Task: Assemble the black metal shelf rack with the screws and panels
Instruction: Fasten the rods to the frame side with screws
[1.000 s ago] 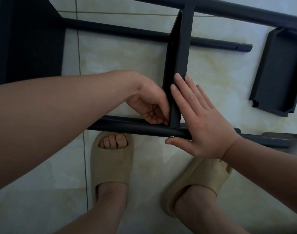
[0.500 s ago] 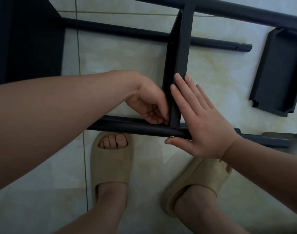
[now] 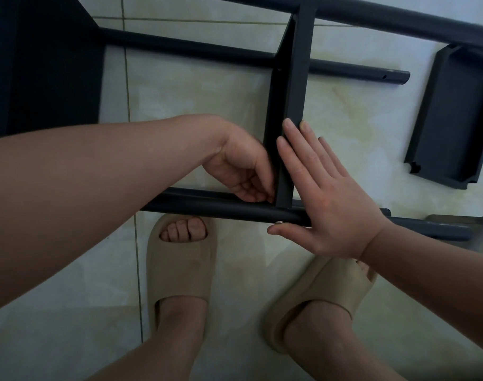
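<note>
Floor (image 3: 207, 105) of pale tile carries the rack (image 3: 399, 22), laid down flat. Its near tube (image 3: 207, 206) runs left to right just beyond two tan slippers (image 3: 179, 265). Two far tubes (image 3: 207, 49) run alike toward the top edge, the lower one ending in a free tip with a small hole. A panel (image 3: 295, 86) stands on edge across them, its near end meeting the near tube. Bare tile lies open on both sides of it. To its left is a wide bay bounded by a dark end panel (image 3: 50, 64). To its right a stretch reaches a loose panel (image 3: 451, 116) that lies flat, well apart from the hands.

Left hand (image 3: 240, 163) reaches into the left bay, its grip curled, with fingertips at the inner corner where panel meets near tube. Whether they pinch anything there I cannot tell. Right hand (image 3: 328, 199) has its grip apart, with straight fingers flat against the panel's right face. Its thumb stretches along the near tube, tip just beside a small silver screw (image 3: 278, 222) on that tube.
</note>
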